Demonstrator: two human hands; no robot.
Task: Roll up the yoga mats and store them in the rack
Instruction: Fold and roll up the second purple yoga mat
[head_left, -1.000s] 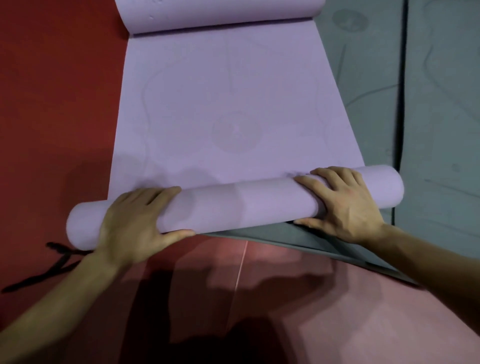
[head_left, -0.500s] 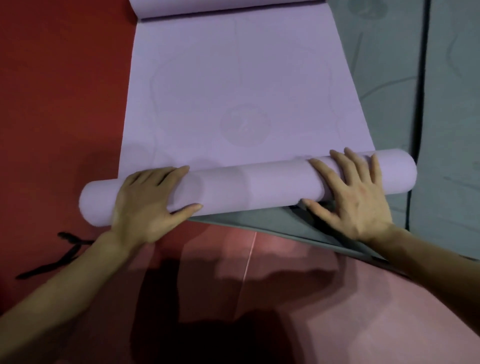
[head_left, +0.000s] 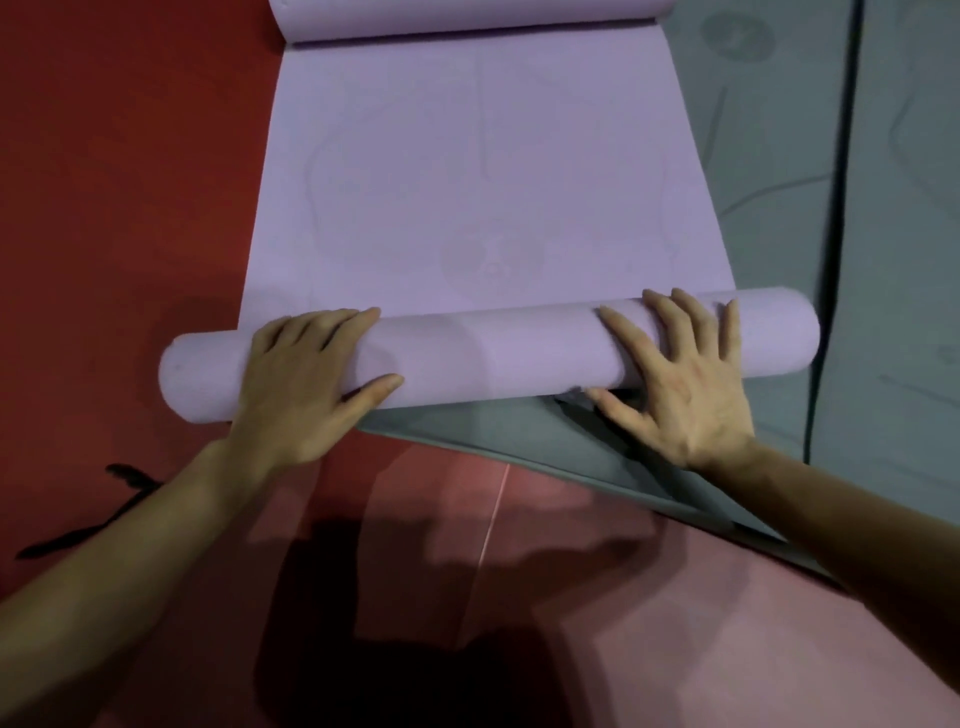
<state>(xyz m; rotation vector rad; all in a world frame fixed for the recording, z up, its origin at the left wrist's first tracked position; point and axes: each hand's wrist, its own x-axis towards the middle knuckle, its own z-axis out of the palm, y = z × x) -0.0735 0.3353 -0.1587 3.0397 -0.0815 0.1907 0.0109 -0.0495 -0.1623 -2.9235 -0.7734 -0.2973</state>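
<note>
Mat (head_left: 488, 171), partly rolled: our left hand (head_left: 306, 379) and right hand (head_left: 680, 384) press it, fingers spread. Much length flat; racking undone.

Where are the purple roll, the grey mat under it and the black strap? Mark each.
purple roll (head_left: 493, 358): head view, middle of its rolled top surface.
grey mat (head_left: 493, 431): head view, near strip showing below the roll.
black strap (head_left: 127, 480): head view, its upper end.
</note>
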